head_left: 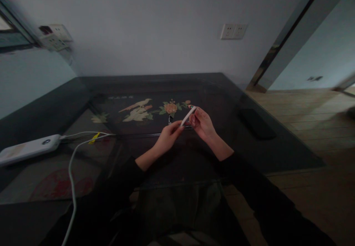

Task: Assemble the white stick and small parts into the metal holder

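The table (277, 142) stands against the wall, in front of the person. Both hands are up over its middle. The left hand (166, 139) and the right hand (203, 124) hold a pen (188, 116) between them, one at each end. Far to the left a power bank (27, 149) lies on the table, and a cable (72, 164) runs from it toward the person. To the right of the hands lies a flat case (256, 124). A wall socket (233, 31) sits on the wall behind the table.
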`<state>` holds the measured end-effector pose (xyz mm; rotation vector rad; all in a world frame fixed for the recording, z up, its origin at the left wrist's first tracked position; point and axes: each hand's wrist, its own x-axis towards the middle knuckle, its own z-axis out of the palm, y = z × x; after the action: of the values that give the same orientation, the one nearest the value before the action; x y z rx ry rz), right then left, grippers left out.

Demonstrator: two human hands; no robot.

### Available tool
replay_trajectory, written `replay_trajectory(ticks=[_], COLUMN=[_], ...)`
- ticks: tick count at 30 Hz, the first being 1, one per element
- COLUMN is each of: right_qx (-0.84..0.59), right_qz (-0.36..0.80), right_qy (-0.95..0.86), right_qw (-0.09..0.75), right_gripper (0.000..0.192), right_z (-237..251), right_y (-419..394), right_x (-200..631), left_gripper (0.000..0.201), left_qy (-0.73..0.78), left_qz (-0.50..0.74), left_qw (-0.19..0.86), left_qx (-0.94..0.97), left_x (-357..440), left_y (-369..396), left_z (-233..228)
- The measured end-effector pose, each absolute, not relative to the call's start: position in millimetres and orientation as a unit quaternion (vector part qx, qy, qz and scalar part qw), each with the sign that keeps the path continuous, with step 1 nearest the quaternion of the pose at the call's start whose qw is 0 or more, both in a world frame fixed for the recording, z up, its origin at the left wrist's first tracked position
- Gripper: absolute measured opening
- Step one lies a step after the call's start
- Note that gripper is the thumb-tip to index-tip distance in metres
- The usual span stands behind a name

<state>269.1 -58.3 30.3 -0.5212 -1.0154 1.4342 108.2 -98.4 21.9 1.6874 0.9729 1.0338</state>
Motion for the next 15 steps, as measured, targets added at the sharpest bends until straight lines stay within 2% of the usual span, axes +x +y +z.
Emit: replay_trajectory(ticks=[15], right_qx=[-0.211], right_qz=[0.606], right_qy=[-0.467], right_qw=[0.608], right_gripper=[0.038], right_z=[30.2], right_y=[-58.2], right_x=[268.1], left_gripper=[0.038], left_qy=[0.408], left_qz=[0.432], left_qw=[0.458], left_qx=[0.661], left_x=[105.9], left_y=[-96.5], left_z=[21.2])
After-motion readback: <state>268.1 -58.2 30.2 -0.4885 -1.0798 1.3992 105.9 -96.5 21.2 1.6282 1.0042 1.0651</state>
